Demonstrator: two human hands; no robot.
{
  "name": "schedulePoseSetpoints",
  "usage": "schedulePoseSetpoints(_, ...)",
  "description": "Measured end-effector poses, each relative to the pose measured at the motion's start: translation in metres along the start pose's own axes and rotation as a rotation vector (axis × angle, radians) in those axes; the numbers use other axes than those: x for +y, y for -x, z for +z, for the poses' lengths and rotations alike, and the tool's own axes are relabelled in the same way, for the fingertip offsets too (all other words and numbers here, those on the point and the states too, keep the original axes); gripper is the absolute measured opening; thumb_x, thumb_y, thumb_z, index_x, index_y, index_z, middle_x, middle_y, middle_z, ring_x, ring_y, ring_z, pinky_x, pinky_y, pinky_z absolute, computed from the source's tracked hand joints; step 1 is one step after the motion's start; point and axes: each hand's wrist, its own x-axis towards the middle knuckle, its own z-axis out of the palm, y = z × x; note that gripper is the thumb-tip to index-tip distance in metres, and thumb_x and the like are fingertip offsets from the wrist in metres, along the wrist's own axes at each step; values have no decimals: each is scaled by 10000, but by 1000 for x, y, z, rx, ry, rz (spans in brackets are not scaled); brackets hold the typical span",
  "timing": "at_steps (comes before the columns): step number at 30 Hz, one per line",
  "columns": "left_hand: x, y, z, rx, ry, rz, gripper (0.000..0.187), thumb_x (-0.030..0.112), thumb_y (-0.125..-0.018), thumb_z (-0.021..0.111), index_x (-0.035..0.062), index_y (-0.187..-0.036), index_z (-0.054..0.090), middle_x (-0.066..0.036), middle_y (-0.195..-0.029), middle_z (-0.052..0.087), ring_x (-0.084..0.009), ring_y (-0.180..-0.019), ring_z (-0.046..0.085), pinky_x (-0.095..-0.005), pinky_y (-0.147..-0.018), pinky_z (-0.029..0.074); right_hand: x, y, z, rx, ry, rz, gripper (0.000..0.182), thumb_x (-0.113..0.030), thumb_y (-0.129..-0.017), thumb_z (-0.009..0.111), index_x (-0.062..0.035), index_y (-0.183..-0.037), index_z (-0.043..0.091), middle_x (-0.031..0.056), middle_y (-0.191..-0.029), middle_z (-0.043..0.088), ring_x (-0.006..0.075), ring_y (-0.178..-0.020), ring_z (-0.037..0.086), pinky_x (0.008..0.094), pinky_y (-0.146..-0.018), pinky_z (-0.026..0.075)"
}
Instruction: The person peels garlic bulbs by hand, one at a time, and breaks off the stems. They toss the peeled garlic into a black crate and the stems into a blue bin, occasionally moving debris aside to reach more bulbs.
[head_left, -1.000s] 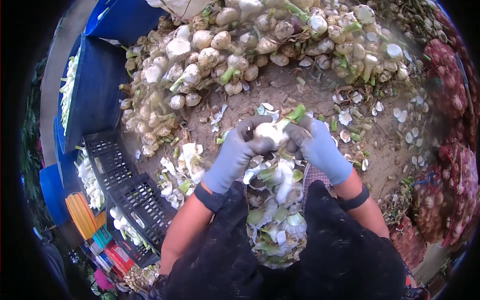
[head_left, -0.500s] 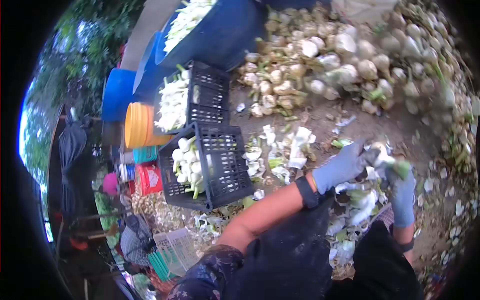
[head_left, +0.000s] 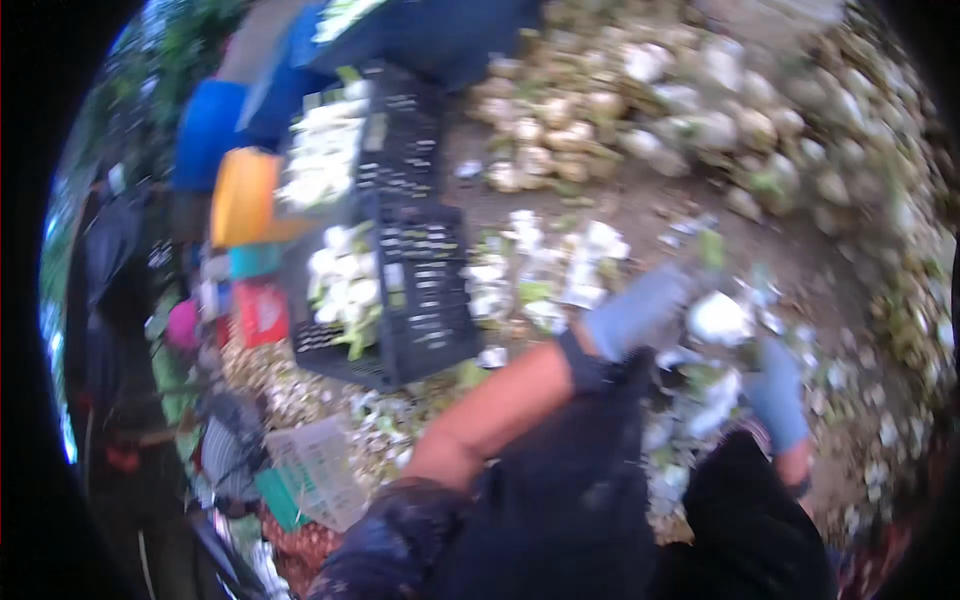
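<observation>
A white garlic bulb (head_left: pixel 722 318) shows between my two gloved hands, above the littered ground. My left hand (head_left: pixel 640 312), in a grey-blue glove with a dark band at the wrist, has its fingers curled against the bulb's near side. A short green stalk (head_left: pixel 712 250) stands out just past those fingers. My right hand (head_left: pixel 775 395), gloved alike, is just below and right of the bulb; motion smears its fingers and I cannot tell what they hold. Beneath the hands lie peeled white skins (head_left: pixel 712 405) and green scraps.
Two black crates, one nearer (head_left: pixel 425 295) and one farther (head_left: pixel 405 130), hold white garlic with stalks. A large heap of unpeeled bulbs (head_left: pixel 755 125) spreads at the back right. Blue tubs (head_left: pixel 210 135), a yellow bucket (head_left: pixel 243 197) and a red bucket (head_left: pixel 262 310) stand left.
The view has shifted and blurred. The garlic has turned between my hands, with green now toward the top. My hands have moved slightly apart, the right one lower.
</observation>
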Motion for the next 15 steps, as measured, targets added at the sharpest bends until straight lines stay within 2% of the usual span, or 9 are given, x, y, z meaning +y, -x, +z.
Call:
schedulePoseSetpoints(1,9,0,-3,11,229,-253,217,134,-916,522,-8,-1054,613,-94,-1014,657,-185,-963,629,-332,-851,516,-13,10,1,-220,88,4,256,-76,-703,575,-37,-952,619,174,-861,629,350,-807,605,407,-728,479)
schedulePoseSetpoints(2,13,-5,-4,-34,780,-153,254,172,-940,502,12,-1120,584,-94,-1053,648,-187,-1013,612,-353,-887,511,-12,25,15,-431,153,-78,281,-108,-694,592,-42,-966,615,176,-855,629,367,-809,608,425,-748,482)
schedulePoseSetpoints(3,18,-11,-7,118,824,-173,241,177,-947,504,22,-1113,586,-89,-1043,645,-192,-972,626,-349,-849,526,-37,26,3,-727,76,-134,316,-138,-696,599,-63,-1002,622,193,-890,631,372,-840,614,434,-759,488)
schedulePoseSetpoints(5,21,-18,-18,306,745,-214,243,184,-956,505,17,-1120,573,-83,-1049,635,-187,-929,637,-331,-804,544,-49,26,1,-782,-16,-79,428,-219,-747,621,-103,-1155,568,177,-940,641,353,-874,630,429,-754,505)
schedulePoseSetpoints(8,14,-14,-26,318,596,-269,234,119,-942,524,-8,-1136,547,-91,-1063,611,-169,-937,629,-275,-773,548,-53,-4,-18,-271,-75,41,433,-181,-795,618,-102,-1215,547,174,-903,653,328,-788,651,387,-696,517)
schedulePoseSetpoints(9,4,-13,-27,329,576,-188,220,76,-924,537,-9,-1126,550,-95,-1049,605,-156,-927,626,-254,-751,549,-54,-20,-23,-247,-127,174,379,-131,-814,597,-92,-1191,575,179,-908,656,309,-781,657,353,-672,512)
schedulePoseSetpoints(10,1,-13,-25,341,557,-109,214,33,-906,549,-10,-1116,553,-99,-1034,600,-144,-918,622,-233,-730,550,-59,-33,-18,125,-401,74,235,-200,-844,591,-63,-1035,602,165,-652,589,341,-593,615,405,-530,476)
schedulePoseSetpoints(12,11,-9,-14,306,542,-151,209,-22,-864,578,-12,-1072,569,-91,-988,599,-127,-873,618,-195,-718,537,-58,-48,-20,133,-436,156,267,-183,-837,602,-67,-1075,571,171,-726,609,350,-654,617,421,-574,482)
schedulePoseSetpoints(15,27,-10,-2,341,275,-194,231,-3,-832,627,-10,-1054,562,-87,-954,610,-146,-807,628,-270,-711,574,-70,-57,-19,424,-21,-48,432,-180,-796,652,-101,-1190,494,157,-928,618,343,-810,611,423,-667,478)
